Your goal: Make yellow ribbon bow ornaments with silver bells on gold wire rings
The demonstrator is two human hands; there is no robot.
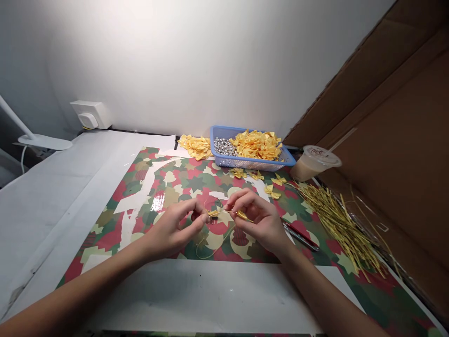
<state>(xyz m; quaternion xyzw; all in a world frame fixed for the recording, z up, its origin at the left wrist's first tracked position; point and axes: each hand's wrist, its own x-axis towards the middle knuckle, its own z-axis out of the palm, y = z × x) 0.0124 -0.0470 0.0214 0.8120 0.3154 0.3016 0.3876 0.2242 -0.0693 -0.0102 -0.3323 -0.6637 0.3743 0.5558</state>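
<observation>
Over the middle of the patterned sheet, my left hand [180, 227] pinches a small yellow ribbon piece [213, 213] between thumb and fingertips. Close on its right, my right hand [258, 220] is closed on another yellow ribbon piece [242, 215], its fingertips also near a thin strand running between the hands. A fine greenish thread [214, 252] hangs in a loop below the fingers onto the sheet. Exactly how the thread joins the ribbon pieces is hidden by my fingers. Several finished-looking yellow ribbon flowers [272, 191] lie beyond my right hand.
A blue basket [252, 164] holds silver beads [225, 147] and yellow ribbon pieces [257, 144]. Beside it sits another ribbon pile [195, 147]. On the right are a lidded cup [314, 164], a bundle of green-yellow stems [338, 224], a pen-like tool [300, 236] and cardboard [393, 117].
</observation>
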